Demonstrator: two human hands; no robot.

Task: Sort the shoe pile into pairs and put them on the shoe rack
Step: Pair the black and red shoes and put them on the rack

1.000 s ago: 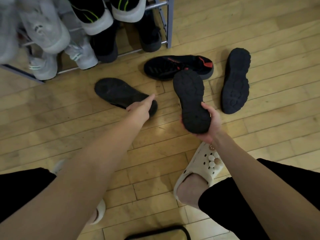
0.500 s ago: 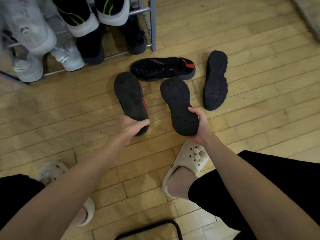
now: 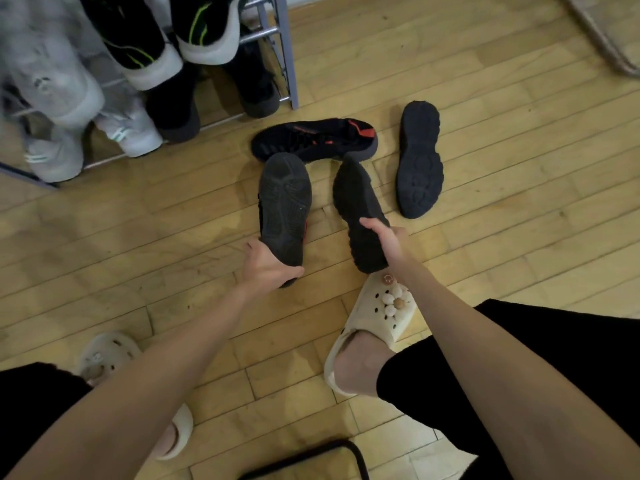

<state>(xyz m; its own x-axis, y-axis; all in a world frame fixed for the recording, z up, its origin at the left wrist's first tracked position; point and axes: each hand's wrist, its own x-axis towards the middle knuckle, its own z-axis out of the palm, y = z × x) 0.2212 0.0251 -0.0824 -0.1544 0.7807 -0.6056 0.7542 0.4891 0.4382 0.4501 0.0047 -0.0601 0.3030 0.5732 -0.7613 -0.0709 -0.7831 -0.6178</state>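
My left hand [image 3: 268,268] and right hand [image 3: 388,242] each grip a black shoe's heel near the shoe rack [image 3: 287,64]; they look light, bendy, easy to lift there.

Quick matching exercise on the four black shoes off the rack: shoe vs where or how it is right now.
Things:
1. Smooth-soled shoe
2. Chunky-soled shoe
3. Shoe with red heel patch
4. Far right shoe

States:
A. Sole up on the floor, untouched
B. Held at the heel by the right hand
C. On its side near the rack, laces showing
D. Held at the heel by the left hand, red trim along its edge

Pairs: 1-D, 2-B, 3-C, 4-A
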